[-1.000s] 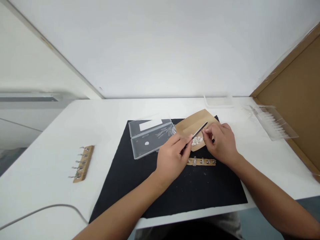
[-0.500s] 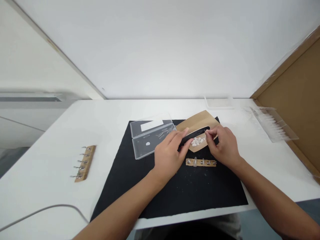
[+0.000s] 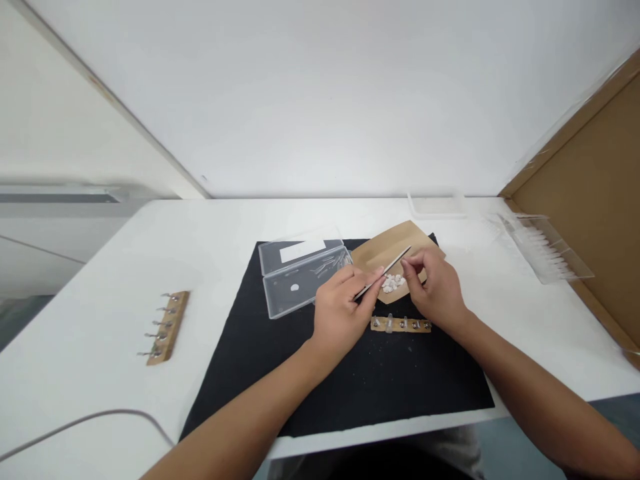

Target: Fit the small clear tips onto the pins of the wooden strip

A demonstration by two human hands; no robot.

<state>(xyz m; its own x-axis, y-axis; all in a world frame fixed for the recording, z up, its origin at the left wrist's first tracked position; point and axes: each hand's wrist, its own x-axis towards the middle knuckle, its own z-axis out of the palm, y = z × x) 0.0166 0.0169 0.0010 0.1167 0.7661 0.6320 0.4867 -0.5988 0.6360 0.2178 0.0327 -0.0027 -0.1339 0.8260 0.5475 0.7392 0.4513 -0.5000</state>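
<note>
My left hand (image 3: 345, 303) pinches a thin dark nail file (image 3: 399, 259) between thumb and fingers, its narrow edge facing up and its tip pointing up and right. Close to the file's tip, the thumb and fingers of my right hand (image 3: 437, 283) are pressed together; whatever they hold is too small to make out. Below both hands lies a brown paper sheet (image 3: 383, 250) with a pile of small white pieces (image 3: 393, 283) on it. Just nearer to me sits a wooden strip (image 3: 400, 325) with several metal studs and clear nail tips.
A clear hinged box (image 3: 285, 293) with nail tips lies open on the black mat (image 3: 380, 393). Another strip with metal clips (image 3: 169, 328) is at left, near a grey cable (image 3: 115, 411). Clear trays (image 3: 545, 250) stand at right beside a cardboard panel (image 3: 595, 173).
The nail file has turned in my left hand from its broad black face to its thin edge, with the tip angled more upward. My right hand has moved slightly left and away from the file.
</note>
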